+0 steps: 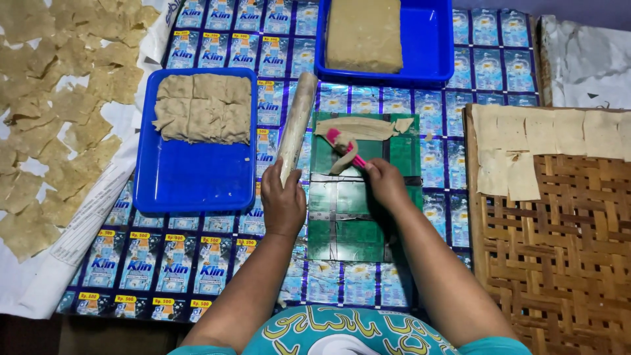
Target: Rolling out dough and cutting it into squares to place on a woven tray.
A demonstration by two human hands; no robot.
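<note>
- A big mat made of shiny blue packets covers the floor. Everything sits on it.
- A woven bamboo tray lies just to the right of the green board. Thin pale dough squares lie in a row along its top.
- Many more dough pieces are spread on white paper, far to the left of the green board.
- A blue tray sits left of the green board. It holds a stack of cut dough sheets.
- Another blue tray sits above the green board. A thick block of dough rests in it.
- The green board is in the middle, in front of the person.
- A flat strip of dough lies across the top part of the green board.
- A long rolling pin lies along the left edge of the green board.
- The left hand is wrapped around the near end of the rolling pin.
- The right hand pinches a small pink tool. Its tip touches the dough strip, and a bit of dough curls beside it.
- I think the cut goes best if the tool is held firm and pulled in a straight line, with the board kept from sliding.
</note>
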